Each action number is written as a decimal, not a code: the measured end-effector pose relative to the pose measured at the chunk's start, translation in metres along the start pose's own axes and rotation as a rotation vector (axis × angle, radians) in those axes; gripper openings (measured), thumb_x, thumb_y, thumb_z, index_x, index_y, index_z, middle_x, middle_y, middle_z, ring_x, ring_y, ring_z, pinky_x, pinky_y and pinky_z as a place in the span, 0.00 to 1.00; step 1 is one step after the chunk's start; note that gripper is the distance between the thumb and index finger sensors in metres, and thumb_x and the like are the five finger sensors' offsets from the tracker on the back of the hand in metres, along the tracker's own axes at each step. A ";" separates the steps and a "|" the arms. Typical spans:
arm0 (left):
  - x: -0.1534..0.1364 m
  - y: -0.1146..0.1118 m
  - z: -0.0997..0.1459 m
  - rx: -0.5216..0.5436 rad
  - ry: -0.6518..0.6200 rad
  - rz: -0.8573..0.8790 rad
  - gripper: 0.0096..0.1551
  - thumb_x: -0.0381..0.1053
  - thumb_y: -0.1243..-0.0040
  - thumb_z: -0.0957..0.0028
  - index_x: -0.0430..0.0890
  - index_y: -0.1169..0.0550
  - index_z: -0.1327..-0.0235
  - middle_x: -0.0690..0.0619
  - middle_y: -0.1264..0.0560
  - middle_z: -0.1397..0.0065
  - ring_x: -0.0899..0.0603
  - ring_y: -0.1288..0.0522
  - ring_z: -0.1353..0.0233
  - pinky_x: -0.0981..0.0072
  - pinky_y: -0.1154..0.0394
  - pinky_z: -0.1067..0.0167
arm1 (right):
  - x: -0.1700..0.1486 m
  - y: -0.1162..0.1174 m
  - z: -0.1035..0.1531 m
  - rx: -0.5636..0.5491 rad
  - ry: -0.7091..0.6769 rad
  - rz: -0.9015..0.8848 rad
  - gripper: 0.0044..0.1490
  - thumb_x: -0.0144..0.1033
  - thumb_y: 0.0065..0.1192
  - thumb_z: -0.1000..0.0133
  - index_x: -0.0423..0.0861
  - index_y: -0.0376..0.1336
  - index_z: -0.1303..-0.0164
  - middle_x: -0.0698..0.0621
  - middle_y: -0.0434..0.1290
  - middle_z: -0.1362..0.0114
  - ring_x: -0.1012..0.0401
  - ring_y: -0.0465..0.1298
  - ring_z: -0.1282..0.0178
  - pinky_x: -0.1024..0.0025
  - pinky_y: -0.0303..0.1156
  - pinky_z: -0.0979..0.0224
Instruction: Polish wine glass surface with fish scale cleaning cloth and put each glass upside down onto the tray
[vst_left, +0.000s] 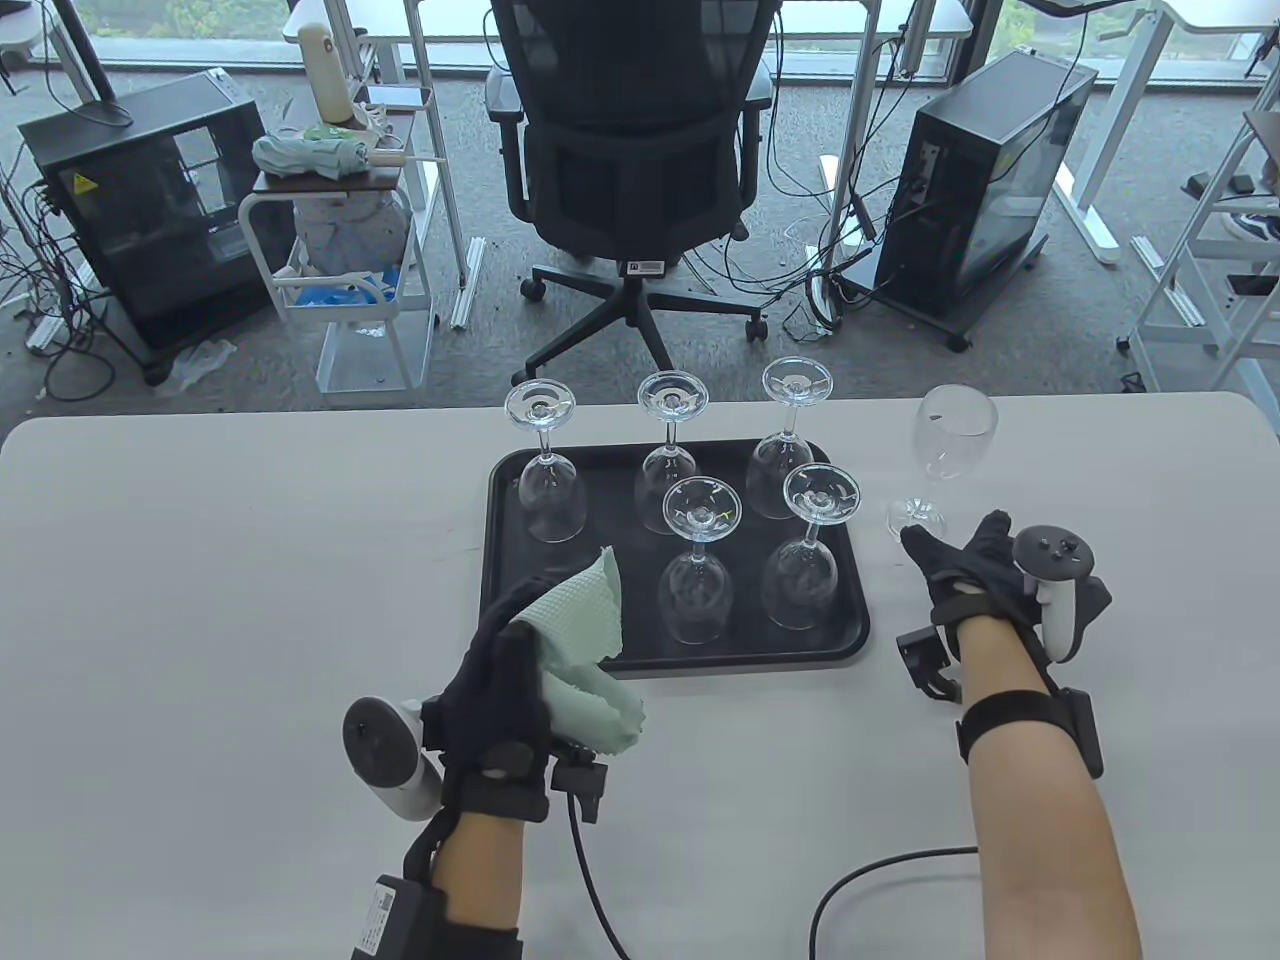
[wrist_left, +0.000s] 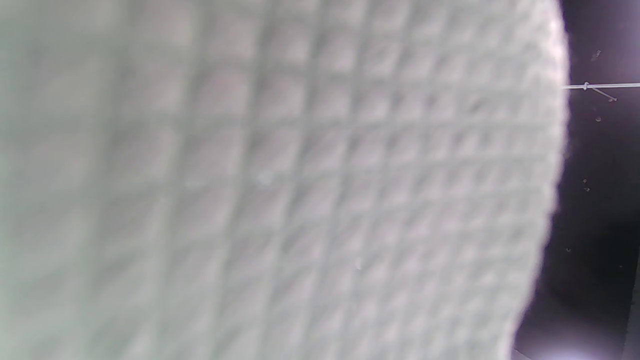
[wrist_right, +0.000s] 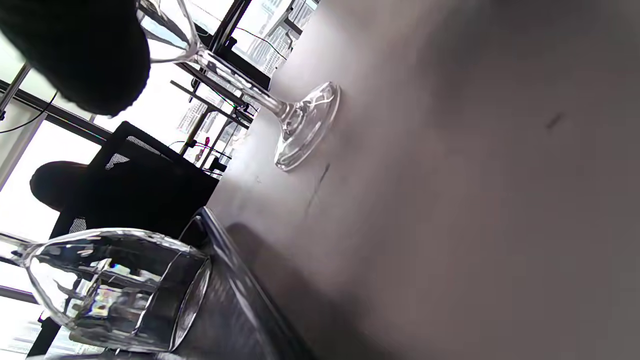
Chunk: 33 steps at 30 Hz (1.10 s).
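Several wine glasses stand upside down on the black tray (vst_left: 505, 600). One upright wine glass (vst_left: 955, 432) stands on the table right of the tray; its stem and foot (wrist_right: 305, 125) show in the right wrist view. My right hand (vst_left: 965, 570) lies just in front of that glass's foot, fingers stretched toward it, holding nothing. My left hand (vst_left: 500, 680) grips the pale green fish scale cloth (vst_left: 585, 640) at the tray's front left corner. The cloth (wrist_left: 280, 180) fills the left wrist view, blurred.
An office chair (vst_left: 635, 160) stands beyond the table's far edge, with computer cases and a small cart on the floor. Cables trail from both wrists over the near table. The table (vst_left: 200, 600) is bare on the left of the tray.
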<state>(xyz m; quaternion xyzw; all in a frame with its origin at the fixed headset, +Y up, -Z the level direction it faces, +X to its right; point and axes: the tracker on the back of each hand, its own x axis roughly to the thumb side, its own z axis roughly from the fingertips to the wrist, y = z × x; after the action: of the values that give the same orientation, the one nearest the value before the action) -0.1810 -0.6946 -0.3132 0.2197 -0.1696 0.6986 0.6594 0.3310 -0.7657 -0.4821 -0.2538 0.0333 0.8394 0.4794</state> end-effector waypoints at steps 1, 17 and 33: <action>0.000 0.000 0.000 0.001 0.001 -0.003 0.30 0.66 0.54 0.39 0.52 0.26 0.31 0.50 0.30 0.22 0.35 0.27 0.27 0.38 0.21 0.43 | 0.004 0.003 -0.008 0.009 0.012 -0.011 0.70 0.70 0.71 0.48 0.53 0.30 0.19 0.40 0.36 0.14 0.37 0.36 0.19 0.31 0.46 0.24; 0.001 0.006 0.000 0.005 0.005 0.000 0.31 0.67 0.54 0.39 0.52 0.26 0.31 0.50 0.30 0.22 0.35 0.28 0.26 0.37 0.22 0.42 | 0.011 0.015 -0.052 -0.134 0.076 -0.135 0.28 0.49 0.70 0.44 0.60 0.66 0.33 0.43 0.51 0.15 0.41 0.42 0.19 0.42 0.42 0.24; -0.009 -0.003 0.002 -0.007 0.041 0.030 0.31 0.67 0.54 0.39 0.53 0.27 0.30 0.51 0.30 0.21 0.36 0.30 0.24 0.36 0.25 0.37 | 0.042 -0.035 0.107 -0.240 -1.070 0.545 0.30 0.40 0.72 0.44 0.58 0.65 0.31 0.45 0.76 0.35 0.47 0.67 0.25 0.35 0.58 0.26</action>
<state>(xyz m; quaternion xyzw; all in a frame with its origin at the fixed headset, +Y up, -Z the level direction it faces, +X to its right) -0.1780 -0.7028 -0.3162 0.2007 -0.1617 0.7121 0.6530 0.3005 -0.6821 -0.4020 0.1685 -0.2429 0.9408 0.1656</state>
